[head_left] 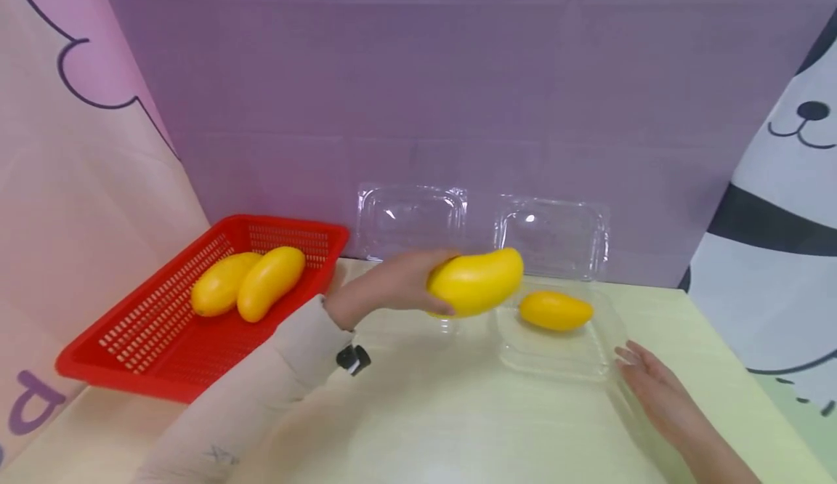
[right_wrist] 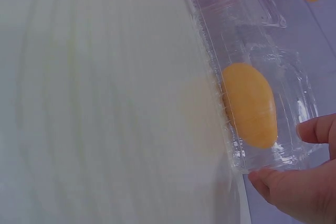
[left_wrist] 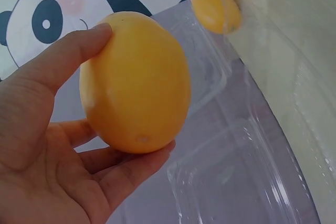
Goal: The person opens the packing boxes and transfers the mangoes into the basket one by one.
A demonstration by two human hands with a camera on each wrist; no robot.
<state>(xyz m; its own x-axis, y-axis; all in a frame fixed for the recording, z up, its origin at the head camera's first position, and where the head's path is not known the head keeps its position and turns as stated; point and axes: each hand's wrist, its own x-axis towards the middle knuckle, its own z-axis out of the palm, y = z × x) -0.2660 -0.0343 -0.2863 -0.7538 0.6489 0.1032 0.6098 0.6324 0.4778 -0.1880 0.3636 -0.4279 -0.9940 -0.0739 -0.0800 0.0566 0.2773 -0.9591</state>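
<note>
My left hand point(head_left: 408, 280) grips a yellow mango point(head_left: 480, 282) above the table, between the two clear plastic clamshell boxes. In the left wrist view the thumb lies along one side of this mango point(left_wrist: 136, 82), with fingers beneath and behind it. Another mango point(head_left: 556, 311) lies in the base of the right clear box point(head_left: 552, 368), whose lid stands raised at the back. My right hand point(head_left: 660, 400) is at the right side of that box, fingers extended. Seen from the right wrist, its fingertips point(right_wrist: 262, 174) are right at the box's edge, close to the mango point(right_wrist: 251, 106) inside.
At the left, a red plastic basket point(head_left: 163, 388) holds two mangoes point(head_left: 271, 282). The left clear box has its lid point(head_left: 412, 219) raised against the purple backdrop point(head_left: 418, 70); its base is partly hidden behind my left hand and mango. Printed panels flank the pale table point(head_left: 458, 426).
</note>
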